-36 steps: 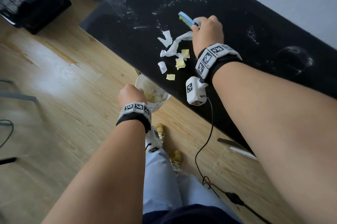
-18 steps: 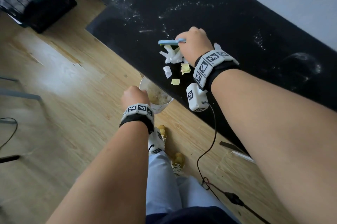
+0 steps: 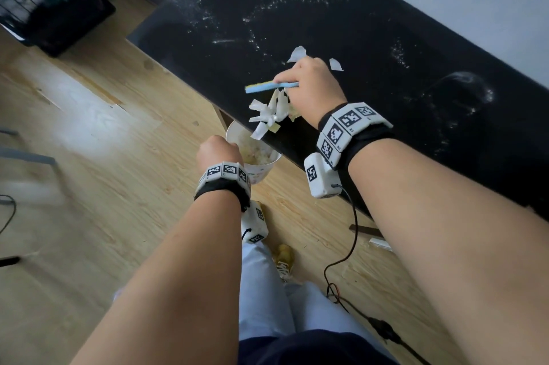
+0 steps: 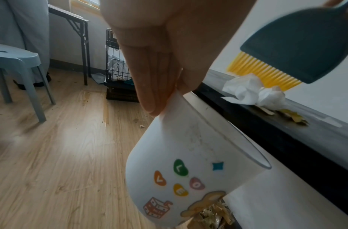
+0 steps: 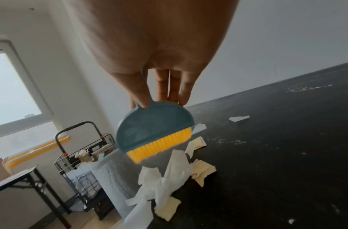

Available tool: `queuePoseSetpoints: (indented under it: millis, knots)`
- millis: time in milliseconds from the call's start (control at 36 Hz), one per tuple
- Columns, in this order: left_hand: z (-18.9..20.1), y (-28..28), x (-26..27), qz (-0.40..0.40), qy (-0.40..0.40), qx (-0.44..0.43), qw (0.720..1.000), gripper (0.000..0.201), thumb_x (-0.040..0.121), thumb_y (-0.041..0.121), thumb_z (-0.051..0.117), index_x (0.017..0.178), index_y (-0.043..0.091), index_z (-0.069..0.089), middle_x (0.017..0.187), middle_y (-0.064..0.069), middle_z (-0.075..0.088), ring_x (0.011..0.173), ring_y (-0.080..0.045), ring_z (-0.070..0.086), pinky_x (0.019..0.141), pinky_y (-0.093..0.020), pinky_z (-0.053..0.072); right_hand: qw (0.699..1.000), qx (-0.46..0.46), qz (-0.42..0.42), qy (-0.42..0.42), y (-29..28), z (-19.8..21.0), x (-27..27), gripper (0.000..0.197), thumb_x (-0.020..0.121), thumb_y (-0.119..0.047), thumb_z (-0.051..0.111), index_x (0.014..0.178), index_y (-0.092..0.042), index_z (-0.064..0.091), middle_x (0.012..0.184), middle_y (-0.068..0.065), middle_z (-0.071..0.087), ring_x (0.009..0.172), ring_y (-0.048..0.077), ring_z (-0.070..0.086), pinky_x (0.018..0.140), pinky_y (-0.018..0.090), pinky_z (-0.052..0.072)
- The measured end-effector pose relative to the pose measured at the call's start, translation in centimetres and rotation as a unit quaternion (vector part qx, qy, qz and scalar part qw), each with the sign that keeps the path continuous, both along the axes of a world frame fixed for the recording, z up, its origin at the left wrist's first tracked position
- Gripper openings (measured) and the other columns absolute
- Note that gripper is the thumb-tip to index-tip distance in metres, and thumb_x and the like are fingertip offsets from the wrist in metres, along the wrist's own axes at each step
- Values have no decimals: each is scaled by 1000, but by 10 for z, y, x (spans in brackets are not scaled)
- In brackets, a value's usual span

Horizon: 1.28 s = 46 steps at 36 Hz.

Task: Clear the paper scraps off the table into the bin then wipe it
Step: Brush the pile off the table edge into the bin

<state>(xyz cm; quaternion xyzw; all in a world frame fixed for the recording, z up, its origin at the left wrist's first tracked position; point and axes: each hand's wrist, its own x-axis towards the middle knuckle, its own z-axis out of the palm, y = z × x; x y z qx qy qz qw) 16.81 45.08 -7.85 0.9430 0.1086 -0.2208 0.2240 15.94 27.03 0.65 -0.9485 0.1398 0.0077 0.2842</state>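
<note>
White and pale-yellow torn paper scraps (image 5: 169,182) lie bunched at the near edge of the black tabletop (image 3: 371,47), some already hanging over the lip, directly above the white plastic bin with coloured stickers (image 4: 188,170). Two more white scraps (image 3: 297,53) sit apart, farther in on the tabletop behind the right hand. These pieces look feather-light, limp and crumpled, so they will likely slide and flutter rather than roll; sweeping them from behind with the bristles should suit them better than pinching each one. The right hand (image 3: 309,82) is clamped on the handle of a small blue brush with yellow bristles (image 5: 155,133), fingers wrapped round it, bristles just behind the pile. The left hand (image 3: 218,152) pinches the bin's rim between thumb and fingers, holding it tilted just under the tabletop edge; the thin wall probably flexes, so the rim is the sensible hold. Inside the bin there seems to be scrap already, though the head view is too soft to be sure. White powdery streaks (image 3: 285,5) mark the tabletop, awaiting the wipe.
</note>
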Motion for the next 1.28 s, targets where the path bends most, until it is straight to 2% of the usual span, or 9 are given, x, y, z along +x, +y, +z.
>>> queuePoseSetpoints:
  millis: [139, 278, 417, 667, 806, 917, 1083, 1167, 1278]
  knots:
    - [-1, -2, -7, -5, 1, 10, 1000, 35, 90, 12, 49, 58, 7, 38, 60, -6, 42, 67, -29, 50, 61, -30, 39, 993, -85, -84, 24, -16, -3, -9, 37, 96, -7, 39, 112, -23, 68, 116, 7, 51, 113, 25, 46, 72, 30, 39]
    - [-2, -3, -10, -3, -3, 6, 1000, 35, 90, 11, 49, 57, 7, 36, 59, -6, 40, 66, -27, 47, 60, -30, 38, 995, -46, -71, 52, -15, -7, -13, 35, 100, -16, 42, 127, -28, 60, 123, 8, 49, 116, 25, 46, 83, 30, 43]
    - [0, -2, -10, -4, -7, 7, 1000, 35, 90, 10, 49, 57, 7, 36, 59, -6, 40, 67, -28, 47, 60, -30, 37, 997, -20, -33, 72, -2, -6, -13, 38, 99, -11, 40, 124, -29, 63, 119, 6, 49, 114, 21, 45, 81, 26, 40]
    - [3, -3, -13, -3, -5, 6, 1000, 34, 90, 10, 49, 58, 7, 38, 61, -6, 41, 68, -28, 49, 61, -31, 39, 995, 24, -27, 93, 13, -6, -27, 50, 88, -3, 40, 109, -37, 69, 109, 0, 42, 85, 18, 50, 80, 30, 46]
    - [4, -4, -16, -17, -3, 11, 1000, 36, 88, 6, 49, 56, 6, 33, 57, -7, 36, 50, -21, 35, 47, -23, 27, 995, 30, -20, 93, 15, 1, -36, 49, 86, -2, 39, 105, -35, 71, 107, -1, 41, 84, 17, 49, 82, 29, 46]
    - [5, -5, -18, -16, -4, 17, 1000, 36, 89, 7, 49, 56, 6, 35, 57, -7, 38, 57, -25, 43, 47, -24, 27, 997, 22, -32, 70, 13, 4, -38, 45, 87, -6, 41, 102, -35, 72, 106, 0, 45, 73, 15, 50, 76, 30, 49]
    - [5, -4, -21, -16, -4, 18, 1000, 37, 89, 8, 49, 55, 6, 35, 57, -6, 37, 50, -21, 37, 47, -24, 27, 989, -94, -109, 42, -5, 2, -44, 34, 96, -10, 43, 119, -23, 65, 117, 7, 53, 108, 25, 50, 76, 35, 47]
    - [4, -5, -25, -15, -4, 15, 1000, 37, 90, 8, 49, 56, 6, 35, 58, -7, 38, 63, -27, 45, 56, -30, 35, 980, -115, -129, 100, -10, -2, -45, 30, 100, -20, 42, 126, -18, 58, 122, 9, 50, 112, 26, 50, 74, 32, 42]
    - [5, -6, -30, -11, -3, 5, 1000, 37, 90, 8, 49, 56, 7, 36, 59, -6, 38, 68, -28, 47, 60, -30, 37, 980, -124, -98, 122, -1, -3, -41, 28, 100, -25, 41, 118, -14, 59, 117, 9, 51, 104, 26, 54, 74, 35, 43]
